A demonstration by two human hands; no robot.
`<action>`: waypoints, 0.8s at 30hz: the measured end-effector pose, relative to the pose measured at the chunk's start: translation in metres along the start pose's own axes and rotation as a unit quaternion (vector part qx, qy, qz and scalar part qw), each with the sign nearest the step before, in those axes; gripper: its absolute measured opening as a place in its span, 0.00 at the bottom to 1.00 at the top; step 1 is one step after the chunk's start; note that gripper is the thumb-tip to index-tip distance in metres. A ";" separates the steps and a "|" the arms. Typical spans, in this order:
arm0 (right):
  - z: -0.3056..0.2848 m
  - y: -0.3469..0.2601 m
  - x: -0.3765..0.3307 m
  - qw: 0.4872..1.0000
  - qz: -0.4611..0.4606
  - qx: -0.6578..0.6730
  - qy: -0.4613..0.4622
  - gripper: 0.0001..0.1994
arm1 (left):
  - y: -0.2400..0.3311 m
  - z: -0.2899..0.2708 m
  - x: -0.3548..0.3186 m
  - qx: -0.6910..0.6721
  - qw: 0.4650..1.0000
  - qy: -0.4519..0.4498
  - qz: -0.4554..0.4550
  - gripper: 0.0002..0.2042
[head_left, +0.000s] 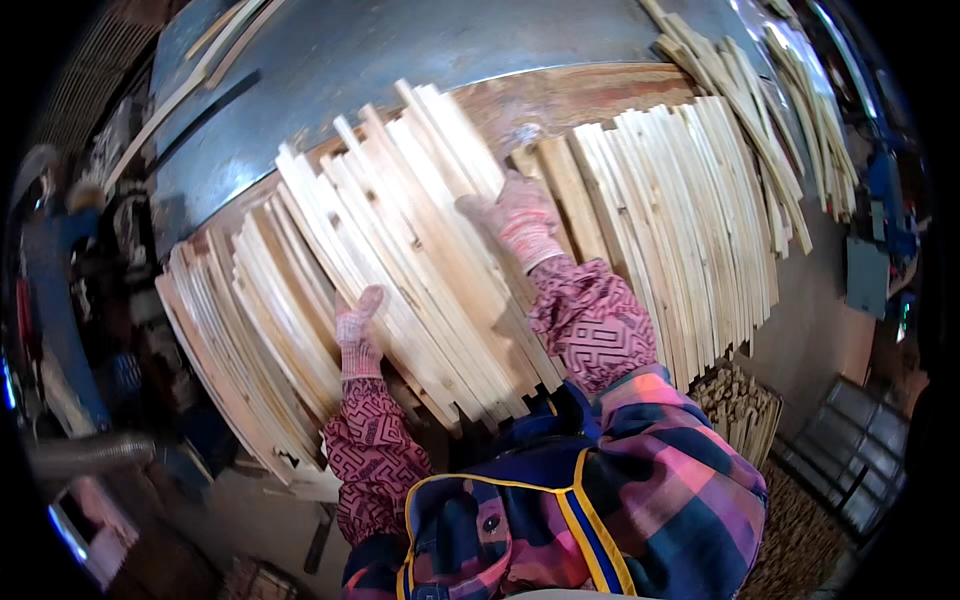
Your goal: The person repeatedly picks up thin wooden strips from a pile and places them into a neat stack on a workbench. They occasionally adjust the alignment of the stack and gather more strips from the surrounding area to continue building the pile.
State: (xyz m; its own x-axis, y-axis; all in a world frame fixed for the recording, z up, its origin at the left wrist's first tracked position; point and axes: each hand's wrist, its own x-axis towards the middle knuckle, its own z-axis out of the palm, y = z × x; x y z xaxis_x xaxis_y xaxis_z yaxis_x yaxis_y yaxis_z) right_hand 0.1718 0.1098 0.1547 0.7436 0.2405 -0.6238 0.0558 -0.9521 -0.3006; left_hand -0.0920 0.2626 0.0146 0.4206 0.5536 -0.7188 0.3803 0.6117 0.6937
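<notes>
Pale wooden strips lie side by side in front of me, in groups. My left hand (pixel 361 325), in a pinkish knitted glove, grips the left edge of the middle group of wooden strips (pixel 420 250). Its thumb lies on top, while its other fingers are partly hidden in the gap. At the right edge of the same group, my right hand (pixel 522 212), also gloved, is pressed against the strips with its thumb over them. Their far ends stand out unevenly. Two darker wooden strips (pixel 575 190) lie just right of my right hand.
On the left is another group of strips (pixel 215 320); a wide row of strips (pixel 690 220) stretches to the right. Behind lies a blue-grey metal tabletop (pixel 420 45). Loose strips (pixel 735 100) are heaped at the far right. Below right stands a stack of wood pieces (pixel 738 405).
</notes>
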 end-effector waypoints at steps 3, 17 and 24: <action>0.013 0.015 0.013 0.996 -0.003 -0.046 0.075 0.54 | 0.029 0.011 -0.032 -0.058 0.996 0.055 0.038 0.43; -0.165 -0.067 -0.076 0.687 -0.563 0.412 0.203 0.20 | 0.247 -0.029 -0.121 -0.048 0.755 -0.404 0.514 0.22; -0.123 -0.007 -0.063 0.875 -0.412 0.211 0.142 0.15 | 0.196 0.018 -0.094 0.059 0.850 -0.108 0.512 0.21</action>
State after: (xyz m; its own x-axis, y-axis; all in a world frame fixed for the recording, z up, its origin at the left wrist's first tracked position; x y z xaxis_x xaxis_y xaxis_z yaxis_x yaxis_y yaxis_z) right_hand 0.2064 0.0779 0.2849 0.7058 0.6989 0.1159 0.4447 -0.3097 -0.8404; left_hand -0.0422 0.3199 0.2191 0.7177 0.6370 0.2812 -0.2026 -0.1954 0.9596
